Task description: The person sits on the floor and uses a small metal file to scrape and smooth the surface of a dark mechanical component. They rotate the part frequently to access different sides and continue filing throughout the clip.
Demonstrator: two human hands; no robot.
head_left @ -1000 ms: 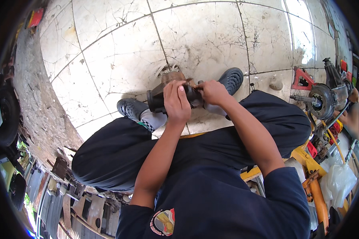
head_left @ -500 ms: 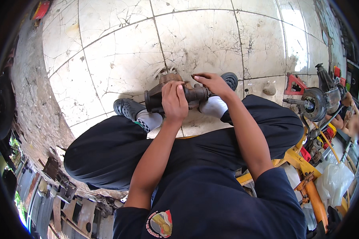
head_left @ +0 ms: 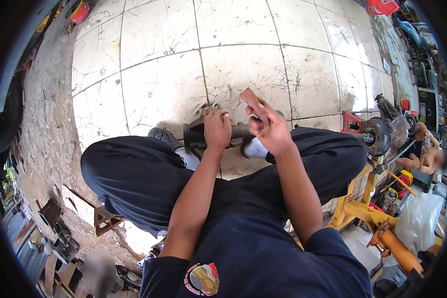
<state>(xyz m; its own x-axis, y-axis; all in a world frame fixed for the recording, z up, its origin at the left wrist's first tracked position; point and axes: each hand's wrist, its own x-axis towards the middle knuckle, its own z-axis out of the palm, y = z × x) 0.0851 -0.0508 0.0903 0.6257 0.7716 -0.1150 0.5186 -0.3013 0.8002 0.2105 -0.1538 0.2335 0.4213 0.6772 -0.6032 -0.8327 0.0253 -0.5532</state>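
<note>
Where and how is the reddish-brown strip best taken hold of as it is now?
Probably pinch the broad faces of the strip at its free end, coming from the far side: it is thin and flat, and that end juts forward beyond the right hand, which holds the nearer part.

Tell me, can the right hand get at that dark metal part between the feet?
Probably yes. The right hand looks close to the dark metal part, and nothing seems to block its right end. That hand holds a brown strip, though, and the left hand covers the middle.
</note>
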